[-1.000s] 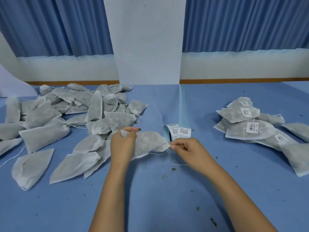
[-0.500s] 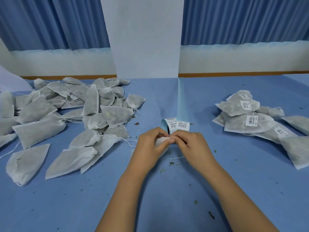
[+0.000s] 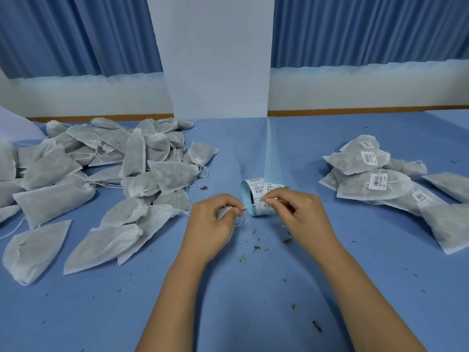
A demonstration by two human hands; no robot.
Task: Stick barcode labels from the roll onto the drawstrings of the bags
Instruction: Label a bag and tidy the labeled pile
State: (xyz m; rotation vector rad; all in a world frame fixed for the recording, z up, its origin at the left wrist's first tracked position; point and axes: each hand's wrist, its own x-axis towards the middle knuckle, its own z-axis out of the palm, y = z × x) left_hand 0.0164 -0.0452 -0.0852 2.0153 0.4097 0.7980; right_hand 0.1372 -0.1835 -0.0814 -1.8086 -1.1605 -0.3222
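My left hand (image 3: pixel 212 223) is curled around a small white bag (image 3: pixel 222 212), which is mostly hidden in the palm. Its thin white drawstring (image 3: pixel 250 205) runs taut to my right hand (image 3: pixel 297 212), which pinches the string's other end. Just behind the string lies the roll of barcode labels (image 3: pixel 257 196) on pale blue backing, with several labels facing me. A loose string end (image 3: pixel 241 223) dangles below my left fingers.
A large heap of unlabelled grey-white bags (image 3: pixel 106 179) covers the left of the blue table (image 3: pixel 228 301). A smaller pile of labelled bags (image 3: pixel 375 179) lies at the right. The blue backing strip (image 3: pixel 270 153) trails to the wall. Dried herb crumbs (image 3: pixel 256 248) dot the cloth.
The left hand gathered the spread bag into its palm. Both hands met in front of the roll, then drew apart, stretching the drawstring between them.
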